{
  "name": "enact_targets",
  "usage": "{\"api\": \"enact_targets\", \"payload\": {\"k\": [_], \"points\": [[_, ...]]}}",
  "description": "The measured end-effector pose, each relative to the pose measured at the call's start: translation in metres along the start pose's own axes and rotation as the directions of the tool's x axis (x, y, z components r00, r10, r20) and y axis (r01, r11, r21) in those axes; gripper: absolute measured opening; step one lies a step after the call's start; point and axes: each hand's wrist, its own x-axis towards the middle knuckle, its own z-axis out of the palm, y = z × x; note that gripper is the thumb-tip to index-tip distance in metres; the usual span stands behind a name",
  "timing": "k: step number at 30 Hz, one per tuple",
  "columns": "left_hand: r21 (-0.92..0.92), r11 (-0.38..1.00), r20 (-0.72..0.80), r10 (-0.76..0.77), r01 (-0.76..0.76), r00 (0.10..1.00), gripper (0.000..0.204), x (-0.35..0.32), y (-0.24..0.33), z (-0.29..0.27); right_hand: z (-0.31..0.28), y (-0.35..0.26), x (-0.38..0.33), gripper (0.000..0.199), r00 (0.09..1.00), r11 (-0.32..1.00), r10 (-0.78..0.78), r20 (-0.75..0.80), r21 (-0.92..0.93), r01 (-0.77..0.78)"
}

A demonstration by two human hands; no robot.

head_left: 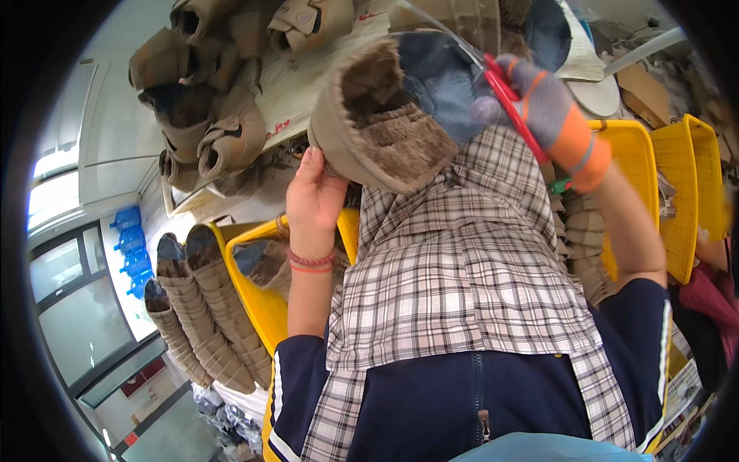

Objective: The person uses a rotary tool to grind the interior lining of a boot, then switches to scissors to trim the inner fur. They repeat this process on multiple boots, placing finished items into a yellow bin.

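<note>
My bare left hand [318, 192] grips the side of a brown shoe upper [327, 127], thumb outside and the other fingers mostly hidden behind it. Brown fleece [404, 142] lines the upper, whose opening faces me, and dark blue lining [443, 85] shows beside it. In a grey and orange glove, my right hand [543, 104] is closed around a red-handled tool [508, 104]. Its long, thin metal end [446, 31] points up and left above the blue lining; motion blurs it, and I cannot tell its exact kind.
More brown uppers [231, 138] lie on the worktable [327, 77] at the far left. Yellow baskets stand left [258, 300] and right [627, 154] of me. Nested stacks of uppers [215, 316] lean beside the left basket. Part of another person's sleeve [712, 300] shows at right.
</note>
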Motion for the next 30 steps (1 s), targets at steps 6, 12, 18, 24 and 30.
{"api": "enact_targets", "payload": {"k": [6, 12, 18, 24, 30], "points": [[0.384, 0.884, 0.368, 0.118, -0.266, 0.922, 0.018, -0.032, -0.046, 0.098, 0.040, -0.013, -0.045, 0.039, 0.958, 0.721, 0.035, -0.283, 0.672, 0.172], [0.491, 0.802, 0.261, 0.238, -0.341, 0.936, 0.033, 0.047, -0.040, 0.053, -0.023, -0.013, -0.100, 0.036, 0.733, 0.856, 0.186, -0.654, 0.474, 0.206], [0.308, 0.923, 0.287, 0.141, -0.231, 0.948, 0.034, 0.189, -0.062, 0.041, -0.080, 0.082, 0.029, 0.031, 0.609, 0.980, -0.119, -0.784, -0.190, -0.053], [0.265, 0.964, 0.378, -0.075, -0.030, 0.923, 0.037, 0.217, -0.069, 0.093, -0.099, 0.115, 0.112, 0.033, 0.898, 0.932, -0.127, -0.420, 0.259, 0.253], [0.267, 0.964, 0.395, -0.091, -0.019, 0.914, 0.039, 0.216, -0.066, 0.079, -0.052, 0.151, 0.174, 0.035, 0.909, 0.614, -0.146, -0.389, 0.685, 0.392]]}}
